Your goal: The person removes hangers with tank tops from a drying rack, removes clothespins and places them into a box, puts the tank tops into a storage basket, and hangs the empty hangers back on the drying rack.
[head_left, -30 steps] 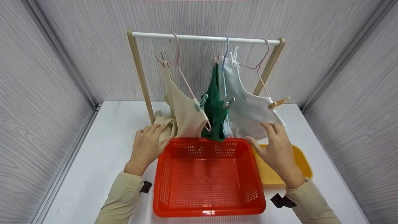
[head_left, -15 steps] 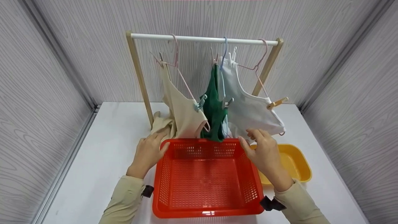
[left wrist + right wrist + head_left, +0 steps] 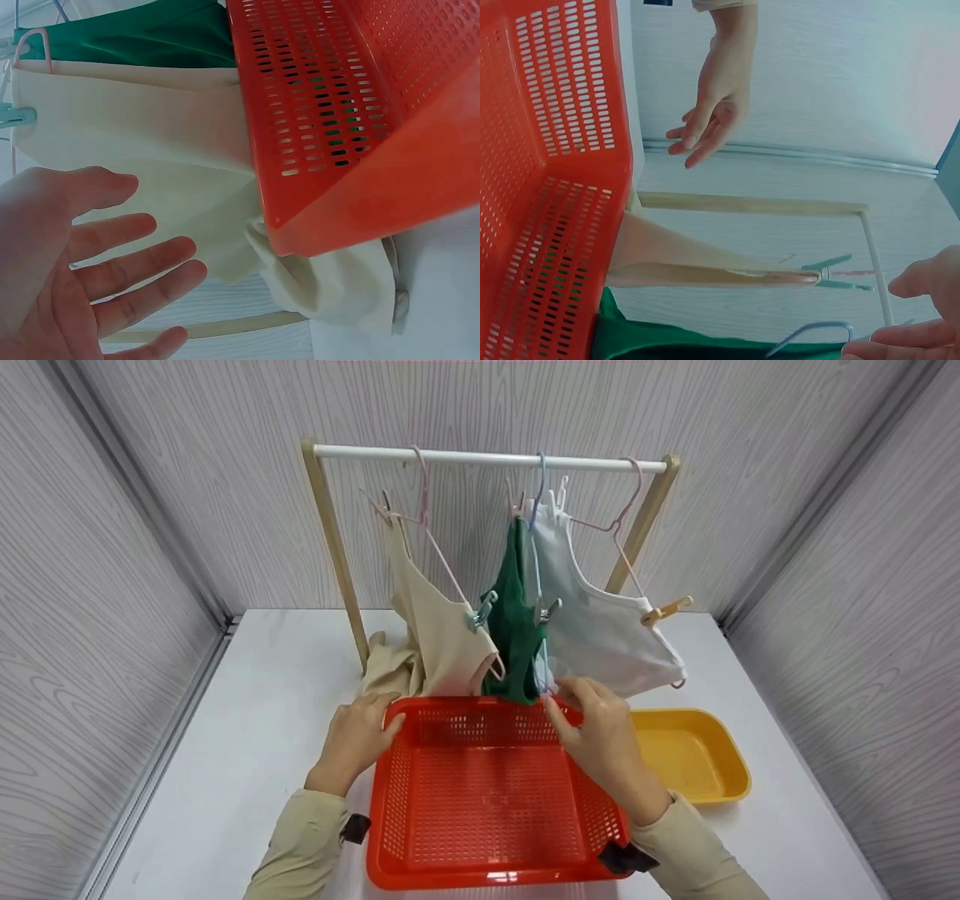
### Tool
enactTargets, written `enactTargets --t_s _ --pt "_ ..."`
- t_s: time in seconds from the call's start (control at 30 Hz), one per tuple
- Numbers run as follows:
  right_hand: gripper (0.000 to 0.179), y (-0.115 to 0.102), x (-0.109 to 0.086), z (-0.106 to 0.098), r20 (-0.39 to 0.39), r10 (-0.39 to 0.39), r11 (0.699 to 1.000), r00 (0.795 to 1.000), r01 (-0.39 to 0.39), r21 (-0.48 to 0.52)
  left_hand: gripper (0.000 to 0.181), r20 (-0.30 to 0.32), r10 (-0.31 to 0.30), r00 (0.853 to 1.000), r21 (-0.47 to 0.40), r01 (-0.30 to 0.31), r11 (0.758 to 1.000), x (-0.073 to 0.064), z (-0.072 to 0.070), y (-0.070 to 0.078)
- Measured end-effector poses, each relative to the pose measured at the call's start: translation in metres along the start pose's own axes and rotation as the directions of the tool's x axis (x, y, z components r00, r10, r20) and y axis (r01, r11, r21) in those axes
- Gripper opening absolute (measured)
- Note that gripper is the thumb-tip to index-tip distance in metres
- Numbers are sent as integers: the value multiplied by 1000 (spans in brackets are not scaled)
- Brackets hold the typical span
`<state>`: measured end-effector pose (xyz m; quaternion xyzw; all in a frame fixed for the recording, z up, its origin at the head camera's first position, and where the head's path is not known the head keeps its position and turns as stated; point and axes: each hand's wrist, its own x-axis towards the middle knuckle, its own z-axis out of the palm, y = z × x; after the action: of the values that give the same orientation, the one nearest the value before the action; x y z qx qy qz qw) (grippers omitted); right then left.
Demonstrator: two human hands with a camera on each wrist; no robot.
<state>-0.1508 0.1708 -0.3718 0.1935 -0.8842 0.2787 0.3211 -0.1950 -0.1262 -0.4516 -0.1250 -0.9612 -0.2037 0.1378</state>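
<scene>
Basket, red and perforated. Stands on the white table, just in front of the clothes rack. Left hand near its far left corner: fingers spread and mostly straight, apart from the plastic in the left wrist view. Right hand above its right side: fingers extended, thumb parted from them in the right wrist view, tips near the lower end of the blue hanger in the head view. Cannot tell about contact there. Along the white rail, left to right: beige garment, green garment, white garment, all clipped to hangers. Right of the basket, yellow tray, partly hidden behind the right hand.
</scene>
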Motion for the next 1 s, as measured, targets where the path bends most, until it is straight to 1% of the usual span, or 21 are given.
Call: enactTargets --t_s 0.17,0.3,0.5,0.67,0.73,0.87,1.0 --pt "19 -5 3 8 -19 -44 999 999 44 -3 32 -14 0 1000 -39 -1 999 1 3 -2" --pt "16 -10 5 11 -47 -55 999 997 54 -3 32 0 -13 1000 -50 13 999 1 2 -3" --pt "15 -18 6 15 -53 -67 997 996 69 34 32 22 -29 999 -44 30 999 -1 3 -4" --pt "16 -27 10 21 -67 -106 992 992 111 65 32 14 -29 999 -58 30 998 -3 2 -5" --pt "18 -30 12 24 -56 -105 991 993 110 78 31 6 -27 1000 -63 27 998 -3 2 -5" --pt "21 -35 15 29 -8 -77 992 997 78 97 31 -11 -18 1000 -63 17 998 -4 1 -5" --pt "22 -36 19 35 27 -50 994 998 48 98 31 -3 -22 1000 -75 22 997 -5 1 -6"
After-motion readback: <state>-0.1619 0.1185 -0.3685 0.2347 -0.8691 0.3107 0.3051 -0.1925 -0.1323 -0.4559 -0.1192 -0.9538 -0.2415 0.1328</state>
